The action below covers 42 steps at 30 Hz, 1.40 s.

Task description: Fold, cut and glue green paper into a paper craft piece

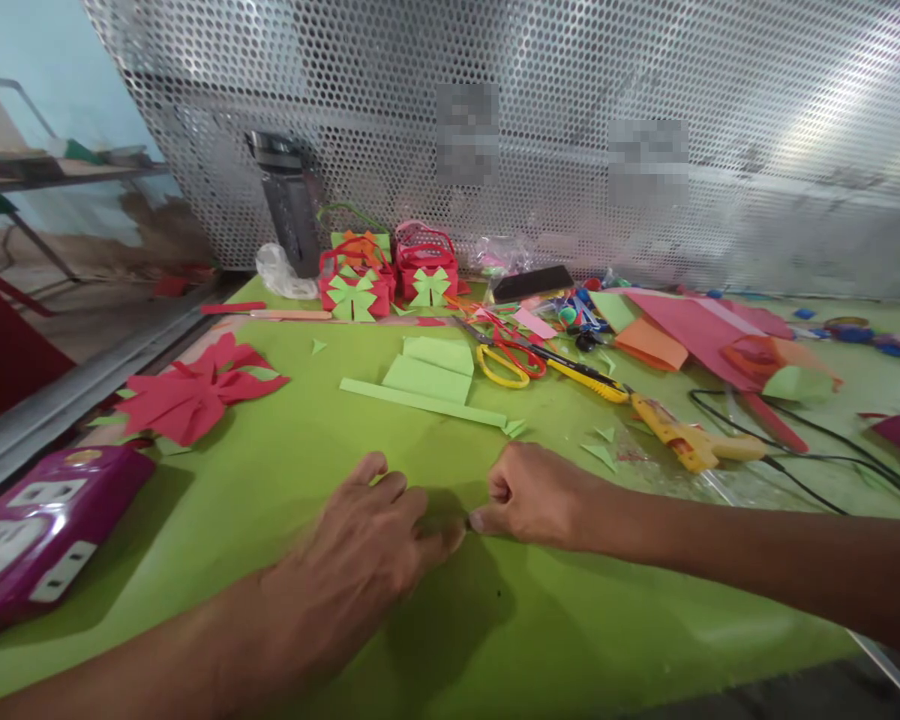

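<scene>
My left hand (375, 530) is low over the green table (285, 480), fingers curled, its thumb and forefinger reaching right. Facing it, my right hand (536, 495) is closed like a fist with the thumb pointing left. A tiny dark thing lies between the two thumb tips; it is too small to name. Beyond the hands lie folded light green paper (431, 372) and a long green paper strip (424, 401). Scissors with red and yellow handles (506, 362) and a yellow cutter (589, 378) rest behind my right hand.
A yellow glue gun (675, 432) with a black cable lies right. A purple power strip (52, 530) and a red paper flower (202, 388) are left. Small red paper baskets (356, 285), a bottle (291, 205) and coloured paper (697, 330) stand or lie near the perforated metal panel (540, 60).
</scene>
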Available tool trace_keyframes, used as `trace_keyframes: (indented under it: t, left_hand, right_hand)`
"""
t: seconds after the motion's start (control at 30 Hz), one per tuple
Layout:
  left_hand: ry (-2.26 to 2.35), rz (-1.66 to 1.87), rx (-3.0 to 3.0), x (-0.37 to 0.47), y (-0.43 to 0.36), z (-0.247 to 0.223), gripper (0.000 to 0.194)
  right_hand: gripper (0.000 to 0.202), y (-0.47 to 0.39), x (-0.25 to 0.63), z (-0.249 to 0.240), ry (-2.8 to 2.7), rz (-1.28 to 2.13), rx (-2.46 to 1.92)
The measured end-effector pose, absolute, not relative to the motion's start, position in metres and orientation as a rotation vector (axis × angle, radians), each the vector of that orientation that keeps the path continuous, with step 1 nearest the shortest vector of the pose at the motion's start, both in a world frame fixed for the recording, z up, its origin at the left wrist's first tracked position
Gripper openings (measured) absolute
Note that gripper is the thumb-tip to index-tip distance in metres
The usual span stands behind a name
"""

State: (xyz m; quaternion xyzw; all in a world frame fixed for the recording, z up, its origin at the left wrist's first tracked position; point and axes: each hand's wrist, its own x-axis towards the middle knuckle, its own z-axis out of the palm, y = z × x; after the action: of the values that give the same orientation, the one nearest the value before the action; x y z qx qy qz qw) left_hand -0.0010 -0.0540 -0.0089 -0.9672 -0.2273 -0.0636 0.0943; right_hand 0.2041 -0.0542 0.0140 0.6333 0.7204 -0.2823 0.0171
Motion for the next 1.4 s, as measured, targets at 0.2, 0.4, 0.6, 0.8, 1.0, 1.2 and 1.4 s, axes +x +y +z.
trace_keyframes:
  t: [0.2, 0.4, 0.6, 0.8, 1.0, 1.2, 1.4]
  left_hand:
    - [-0.657, -0.178, -2.829, -0.001, -0.056, -0.009, 0.032]
    - [-0.666, -0.162, -2.85, 0.0, -0.056, -0.005, 0.037]
    - [-0.679, -0.176, -2.858, 0.0, -0.056, -0.006, 0.039]
    - [-0.669, -0.171, -2.873, 0.0, -0.055, -0.004, 0.038]
    - [-0.604, -0.217, -2.823, -0.001, -0.054, -0.007, 0.034]
    - [-0.61, -0.214, -2.771, 0.002, -0.056, -0.006, 0.029]
    - [-0.61, -0.237, -2.854, -0.001, -0.057, -0.005, 0.027]
  right_hand:
    - [0.036, -0.055, 0.214, 0.014, 2.249, -0.909, 1.941]
    - [0.034, -0.062, 0.236, 0.018, 2.155, -0.911, 1.996]
    - [0.031, -0.072, 0.27, 0.017, 2.062, -0.854, 2.091]
    - [0.029, -0.074, 0.289, 0.019, 2.097, -0.759, 2.177]
    - [0.022, -0.063, 0.224, 0.036, 2.306, -1.083, 2.031]
    - [0.035, -0.048, 0.194, 0.018, 2.184, -1.247, 1.84]
    - [0.031, -0.046, 0.211, 0.018, 2.052, -1.271, 1.934]
